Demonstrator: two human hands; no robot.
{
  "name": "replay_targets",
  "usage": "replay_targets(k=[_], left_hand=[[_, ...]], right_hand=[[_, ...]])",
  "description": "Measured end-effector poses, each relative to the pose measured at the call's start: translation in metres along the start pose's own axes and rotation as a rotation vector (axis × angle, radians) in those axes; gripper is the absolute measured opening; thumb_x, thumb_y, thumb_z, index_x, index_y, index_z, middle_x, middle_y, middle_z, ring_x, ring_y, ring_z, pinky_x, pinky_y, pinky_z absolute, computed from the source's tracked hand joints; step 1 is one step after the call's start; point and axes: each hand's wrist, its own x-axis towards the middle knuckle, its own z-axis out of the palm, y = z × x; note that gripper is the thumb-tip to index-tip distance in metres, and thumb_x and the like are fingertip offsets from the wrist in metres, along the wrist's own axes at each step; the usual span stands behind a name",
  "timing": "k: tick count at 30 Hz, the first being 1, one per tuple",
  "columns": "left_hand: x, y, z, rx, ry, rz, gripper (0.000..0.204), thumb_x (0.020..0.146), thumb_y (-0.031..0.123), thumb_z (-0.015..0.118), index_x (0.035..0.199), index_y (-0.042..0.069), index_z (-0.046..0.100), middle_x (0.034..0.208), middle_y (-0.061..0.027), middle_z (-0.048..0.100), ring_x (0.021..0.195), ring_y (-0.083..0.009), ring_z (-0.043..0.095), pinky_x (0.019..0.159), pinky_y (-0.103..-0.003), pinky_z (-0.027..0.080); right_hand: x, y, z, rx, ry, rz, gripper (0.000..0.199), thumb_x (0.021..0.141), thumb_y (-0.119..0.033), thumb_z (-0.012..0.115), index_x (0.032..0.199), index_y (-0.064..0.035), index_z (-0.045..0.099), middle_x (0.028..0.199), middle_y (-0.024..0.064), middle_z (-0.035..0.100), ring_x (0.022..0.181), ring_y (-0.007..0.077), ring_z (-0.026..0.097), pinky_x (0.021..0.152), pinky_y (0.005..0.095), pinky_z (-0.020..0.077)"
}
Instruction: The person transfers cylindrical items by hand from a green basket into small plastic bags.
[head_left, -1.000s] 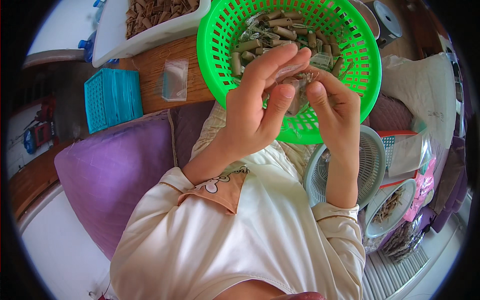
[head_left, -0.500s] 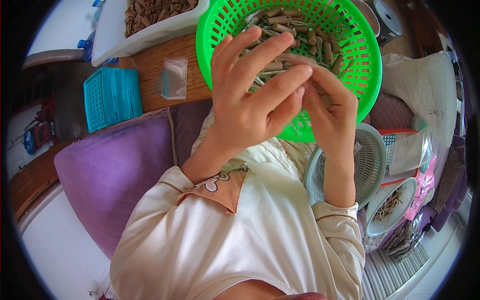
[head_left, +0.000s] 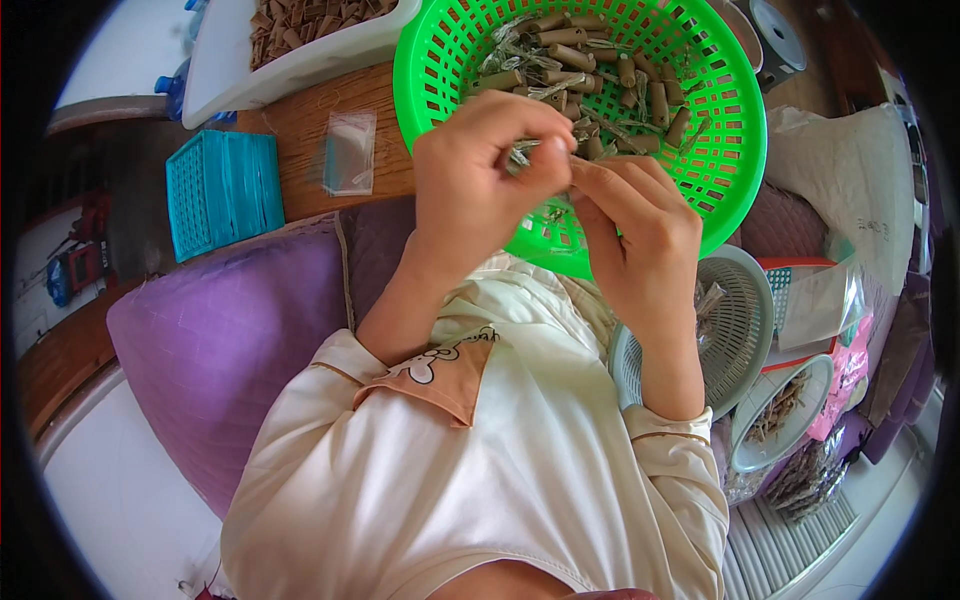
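The 2 hands were held together over the near rim of a round green basket [head_left: 735,150] that rested on the lap and a wooden tabletop [head_left: 300,130]. The left hand [head_left: 480,180] was curled, its fingertips pinched on a small silvery wrapped piece [head_left: 522,157]; the right hand [head_left: 640,235] was bent toward it, fingertips touching the same piece from the other side. Inside the basket, many short brown cylindrical sticks [head_left: 575,55] were seen mixed with crinkled clear wrappers. A small clear plastic bag [head_left: 348,152] lay on the wood left of the basket, with a teal slotted box [head_left: 222,190] farther left and a white tray of brown pieces [head_left: 300,35] above it. A purple cushion [head_left: 220,340] was seen under the left forearm. A grey basket [head_left: 745,320] sat just beside the right wrist.
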Motion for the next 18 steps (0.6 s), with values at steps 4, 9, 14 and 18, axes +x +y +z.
replay_targets(k=[4,9,14,18], left_hand=[[0.011,-0.032,-0.029,-0.877,0.325,-0.475,0.008,0.082,0.010,0.047,0.081,0.005,0.054,0.091,-0.0087,0.059,0.044,-0.0031,0.036,0.040,-0.017,0.029],[0.008,-0.024,-0.048,-1.376,0.247,-0.559,0.009,0.083,0.012,0.042,0.089,0.007,0.047,0.090,-0.0082,0.057,0.042,-0.0053,0.034,0.039,-0.017,0.029],[-0.011,-0.002,-0.004,-0.836,-0.081,-0.307,0.020,0.080,0.024,0.050,0.085,0.005,0.046,0.070,-0.0024,0.049,0.057,-0.0090,0.044,0.053,-0.021,0.035],[-0.010,0.005,0.006,-0.578,-0.080,-0.145,0.022,0.078,0.025,0.055,0.078,0.003,0.052,0.064,-0.0006,0.047,0.060,-0.0076,0.043,0.054,-0.021,0.034]], right_hand=[[-0.005,-0.013,-0.006,0.214,0.032,0.066,0.022,0.067,0.004,0.058,0.088,-0.0025,0.060,0.074,0.0075,0.059,0.066,0.0212,0.055,0.059,0.0280,0.0440],[-0.011,-0.006,-0.010,0.565,0.091,0.342,0.017,0.075,0.002,0.057,0.092,-0.0008,0.060,0.080,0.0069,0.060,0.071,0.0099,0.054,0.063,0.0206,0.0420],[-0.012,0.002,-0.006,1.021,0.162,0.402,0.015,0.078,-0.005,0.059,0.091,0.0023,0.060,0.088,0.0065,0.057,0.076,0.0077,0.052,0.066,0.0184,0.0406],[-0.011,-0.001,-0.006,1.132,0.132,0.420,0.016,0.079,-0.010,0.058,0.091,0.0016,0.060,0.084,0.0060,0.059,0.075,0.0075,0.052,0.066,0.0184,0.0407]])
